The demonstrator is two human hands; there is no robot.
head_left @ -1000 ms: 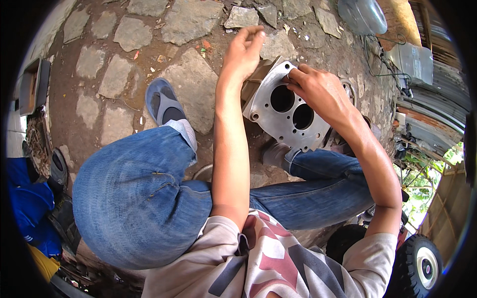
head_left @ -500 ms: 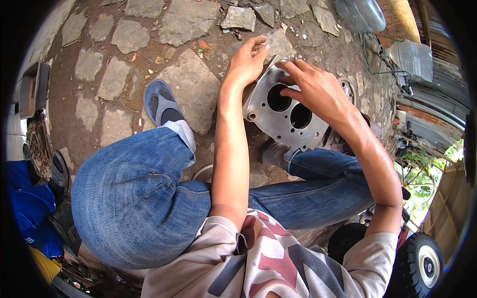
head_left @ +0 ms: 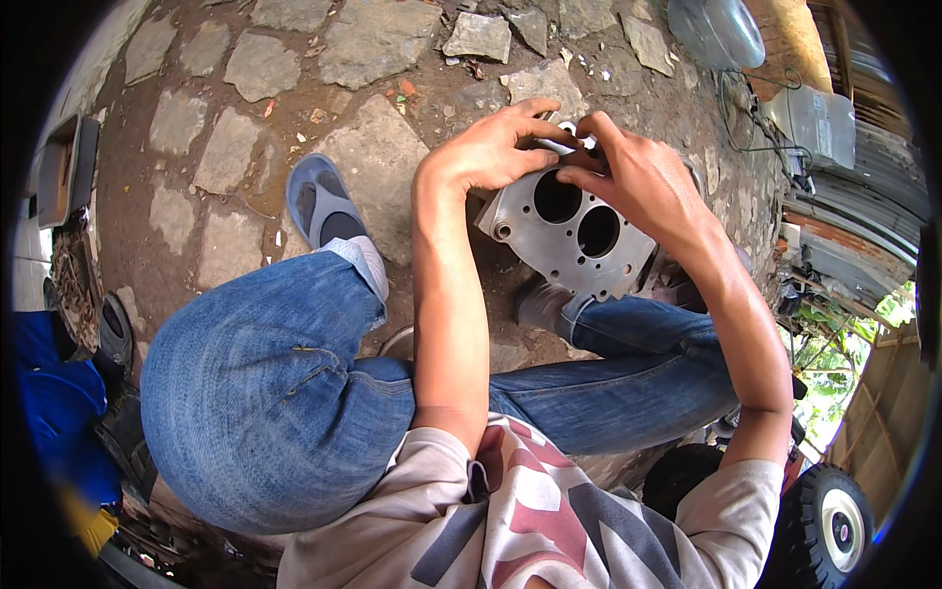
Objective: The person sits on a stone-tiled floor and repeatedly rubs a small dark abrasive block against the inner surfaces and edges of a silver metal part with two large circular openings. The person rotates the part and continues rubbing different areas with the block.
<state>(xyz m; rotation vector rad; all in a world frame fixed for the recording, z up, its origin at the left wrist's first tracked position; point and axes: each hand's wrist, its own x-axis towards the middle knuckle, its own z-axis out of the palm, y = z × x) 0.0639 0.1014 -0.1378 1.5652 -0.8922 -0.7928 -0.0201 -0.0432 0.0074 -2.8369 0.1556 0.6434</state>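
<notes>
A grey metal engine block (head_left: pixel 574 265) with two large round bores and several small holes rests between my feet, its flat face turned up. My left hand (head_left: pixel 496 145) lies over its far left edge, fingers bent and thumb along the face. My right hand (head_left: pixel 638 177) reaches in from the right above the bores, thumb and forefinger pinched together by the left fingertips. A small bright spot shows between the two hands at the far edge. Whatever the fingertips hold is hidden.
Flat stones (head_left: pixel 373 162) set in brown dirt make up the ground. My sandalled left foot (head_left: pixel 322 196) is beside the block. A clear plastic jug (head_left: pixel 714 34) and corrugated sheets (head_left: pixel 844 216) stand at the right. A black tyre (head_left: pixel 834 525) is at the lower right, a grey tray (head_left: pixel 69 172) far left.
My left hand has moved right, from the block's outer side onto its far edge. My right hand has drawn its fingers together, and the two hands now meet.
</notes>
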